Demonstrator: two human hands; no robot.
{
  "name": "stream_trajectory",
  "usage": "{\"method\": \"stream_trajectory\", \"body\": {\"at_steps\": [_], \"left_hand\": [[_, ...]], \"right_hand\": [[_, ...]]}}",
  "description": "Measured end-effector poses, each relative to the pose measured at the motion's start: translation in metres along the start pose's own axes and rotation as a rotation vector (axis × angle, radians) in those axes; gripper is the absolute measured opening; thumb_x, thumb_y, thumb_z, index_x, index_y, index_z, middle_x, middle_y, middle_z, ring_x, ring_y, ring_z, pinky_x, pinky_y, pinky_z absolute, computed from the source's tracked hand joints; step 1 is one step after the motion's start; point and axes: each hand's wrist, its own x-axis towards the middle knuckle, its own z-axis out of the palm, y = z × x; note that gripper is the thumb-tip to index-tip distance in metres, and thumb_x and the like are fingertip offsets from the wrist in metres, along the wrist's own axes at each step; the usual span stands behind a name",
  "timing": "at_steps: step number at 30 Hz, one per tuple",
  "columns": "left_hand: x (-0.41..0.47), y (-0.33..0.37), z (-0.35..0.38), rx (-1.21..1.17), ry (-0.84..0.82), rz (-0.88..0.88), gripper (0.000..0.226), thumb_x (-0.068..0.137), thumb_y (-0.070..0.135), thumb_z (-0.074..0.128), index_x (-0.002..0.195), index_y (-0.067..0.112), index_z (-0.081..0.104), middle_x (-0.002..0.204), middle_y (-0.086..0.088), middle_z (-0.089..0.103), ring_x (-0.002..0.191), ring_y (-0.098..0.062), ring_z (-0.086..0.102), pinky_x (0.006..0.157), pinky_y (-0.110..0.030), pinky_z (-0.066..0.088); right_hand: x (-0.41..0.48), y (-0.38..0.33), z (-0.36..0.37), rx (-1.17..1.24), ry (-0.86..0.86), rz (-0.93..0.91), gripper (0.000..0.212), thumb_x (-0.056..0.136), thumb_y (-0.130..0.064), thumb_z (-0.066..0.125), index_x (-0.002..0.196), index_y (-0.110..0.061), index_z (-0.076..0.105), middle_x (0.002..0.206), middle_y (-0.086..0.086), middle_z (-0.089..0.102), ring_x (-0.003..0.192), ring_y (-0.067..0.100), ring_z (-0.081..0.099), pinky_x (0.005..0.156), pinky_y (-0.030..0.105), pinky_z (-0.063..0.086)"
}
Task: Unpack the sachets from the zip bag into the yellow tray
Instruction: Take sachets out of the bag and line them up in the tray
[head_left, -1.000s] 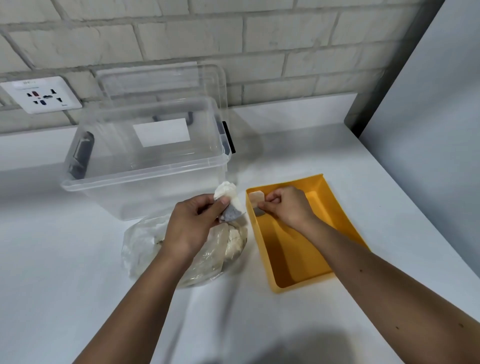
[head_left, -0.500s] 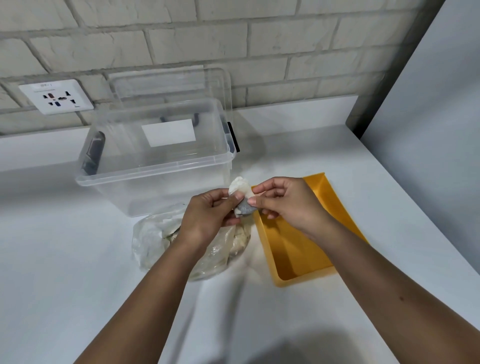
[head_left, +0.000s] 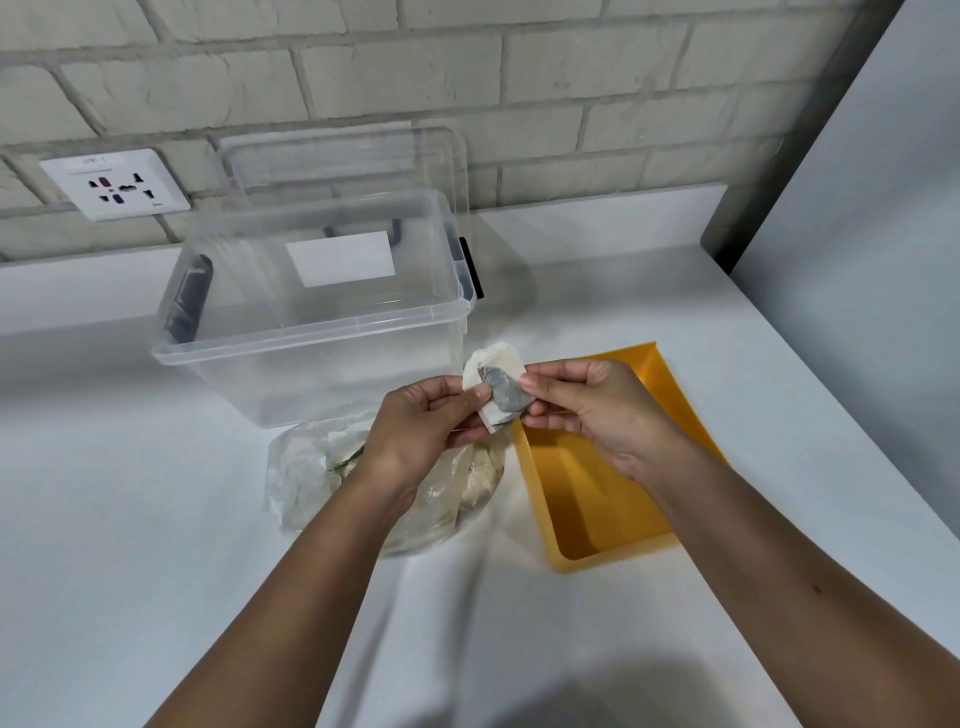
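Recorded one sachet (head_left: 496, 387), white with a grey patch on its face, held up in the air between both hands, clear of bag and tray, above the tray's far left corner. Saw left hand (head_left: 423, 423) pinching the sachet's left edge between thumb and forefinger, remaining fingers curled in toward the palm. Saw right hand (head_left: 589, 410) pinching the right edge the same way, thumb on top, other fingers folded underneath.

Found zip bag (head_left: 311, 467), clear and crumpled, lying about mid-surface on the white counter (head_left: 156, 545), partly under the left wrist, with pale sachets bunched inside; count not readable. Bag mouth hidden behind the left hand, so could not tell open or closed.

Logged yellow tray (head_left: 602, 509) just beside the bag on its right, toward the right edge of the surface, long sides running near to far and slightly askew. Far end of tray hidden behind the right hand; contents there not readable.

Noted clear storage box (head_left: 311, 322), open-topped, toward the back edge and left of centre, front wall very close to the bag; touching or not, could not tell. Noted its clear lid (head_left: 343, 161) standing upright behind it against the brick wall (head_left: 571, 78). Noted white wall socket (head_left: 117, 184) on that wall above the back left of the surface. Noted grey panel (head_left: 857, 234) rising along the right edge.
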Motion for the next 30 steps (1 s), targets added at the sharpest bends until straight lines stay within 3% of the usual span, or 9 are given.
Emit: {"method": "stream_trajectory", "body": {"at_steps": [6, 9, 15, 20, 24, 27, 30], "left_hand": [[0.005, 0.002, -0.006, 0.083, 0.077, 0.059, 0.015, 0.090, 0.015, 0.070, 0.099, 0.003, 0.072, 0.089, -0.011, 0.077, 0.081, -0.019, 0.074, 0.074, -0.023, 0.060], [0.007, 0.002, -0.014, 0.126, 0.107, 0.079, 0.015, 0.090, 0.017, 0.070, 0.099, 0.005, 0.073, 0.089, -0.009, 0.078, 0.088, -0.024, 0.074, 0.078, -0.027, 0.060], [0.001, 0.000, -0.016, 0.169, 0.093, 0.065, 0.016, 0.089, 0.022, 0.071, 0.099, 0.010, 0.074, 0.091, -0.008, 0.078, 0.089, -0.025, 0.075, 0.099, -0.060, 0.048], [-0.002, 0.001, -0.015, 0.179, 0.095, 0.060, 0.013, 0.089, 0.025, 0.071, 0.096, 0.014, 0.075, 0.089, -0.006, 0.078, 0.087, -0.024, 0.075, 0.099, -0.064, 0.044], [-0.003, 0.000, -0.014, 0.181, 0.087, 0.058, 0.012, 0.092, 0.022, 0.068, 0.096, 0.015, 0.076, 0.088, -0.004, 0.078, 0.089, -0.023, 0.075, 0.094, -0.044, 0.056], [-0.004, 0.001, -0.013, 0.171, 0.084, 0.067, 0.013, 0.092, 0.019, 0.067, 0.099, 0.012, 0.076, 0.087, -0.005, 0.078, 0.089, -0.023, 0.075, 0.071, -0.020, 0.058], [-0.009, 0.005, -0.011, 0.184, 0.103, 0.070, 0.012, 0.092, 0.018, 0.068, 0.096, 0.009, 0.076, 0.082, -0.006, 0.078, 0.078, -0.018, 0.074, 0.054, -0.010, 0.049]], "right_hand": [[0.016, 0.004, -0.031, -0.065, 0.137, -0.021, 0.010, 0.083, -0.008, 0.073, 0.093, -0.009, 0.071, 0.074, 0.004, 0.071, 0.062, 0.012, 0.065, 0.065, 0.026, 0.061], [0.026, 0.017, -0.039, -0.241, 0.156, 0.031, 0.007, 0.085, -0.009, 0.072, 0.091, -0.009, 0.069, 0.076, 0.005, 0.069, 0.059, 0.011, 0.063, 0.059, 0.023, 0.058], [0.041, 0.041, -0.031, -0.471, 0.121, 0.080, 0.010, 0.084, -0.009, 0.074, 0.092, -0.007, 0.069, 0.082, 0.011, 0.072, 0.059, 0.016, 0.062, 0.053, 0.023, 0.050], [0.049, 0.052, -0.026, -0.569, 0.197, 0.049, 0.005, 0.083, -0.015, 0.075, 0.086, -0.013, 0.072, 0.083, 0.009, 0.073, 0.060, 0.015, 0.058, 0.054, 0.027, 0.051], [0.052, 0.055, -0.025, -0.650, 0.220, 0.032, 0.006, 0.083, -0.021, 0.076, 0.087, -0.017, 0.075, 0.083, 0.004, 0.072, 0.060, 0.014, 0.056, 0.055, 0.029, 0.052], [0.050, 0.050, -0.026, -0.665, 0.227, 0.019, 0.012, 0.081, -0.025, 0.078, 0.090, -0.018, 0.073, 0.089, 0.002, 0.072, 0.070, 0.014, 0.059, 0.062, 0.029, 0.052], [0.036, 0.030, -0.023, -0.730, 0.313, -0.187, 0.018, 0.083, -0.035, 0.074, 0.094, -0.021, 0.073, 0.083, -0.011, 0.066, 0.082, 0.008, 0.061, 0.073, 0.022, 0.048]]}}
